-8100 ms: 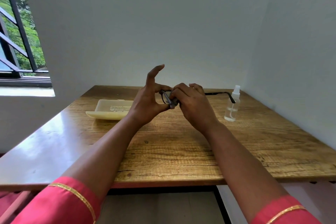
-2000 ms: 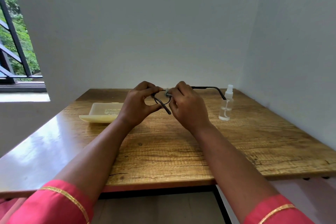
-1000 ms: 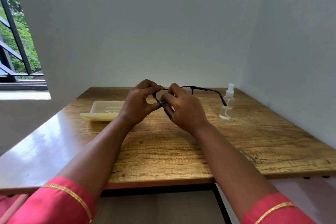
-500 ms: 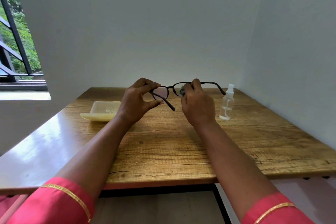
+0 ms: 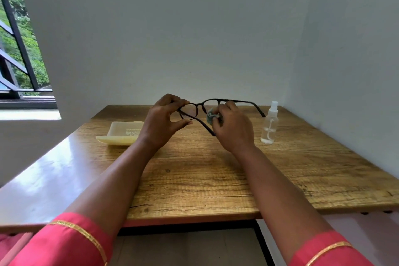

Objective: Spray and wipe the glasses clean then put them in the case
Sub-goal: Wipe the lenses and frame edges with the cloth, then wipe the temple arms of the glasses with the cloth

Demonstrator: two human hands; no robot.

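Dark-framed glasses (image 5: 218, 101) hang in the air above the far half of the table, temples unfolded. My left hand (image 5: 164, 123) pinches the frame at its left hinge. My right hand (image 5: 234, 129) presses a small grey-green cloth (image 5: 211, 116) against the right lens and covers most of that lens. A pale yellow case (image 5: 123, 134) lies open on the table to the left of my left hand. A small clear spray bottle (image 5: 268, 124) with a white nozzle stands upright to the right of my right hand.
The wooden table (image 5: 194, 175) sits in a corner, with white walls close behind and on the right. A barred window (image 5: 19, 49) is at the far left. The table's front edge is near my forearms.
The glasses have turned from bunched between both hands to spread sideways. My right hand slid right along the frame with the cloth onto the right lens.
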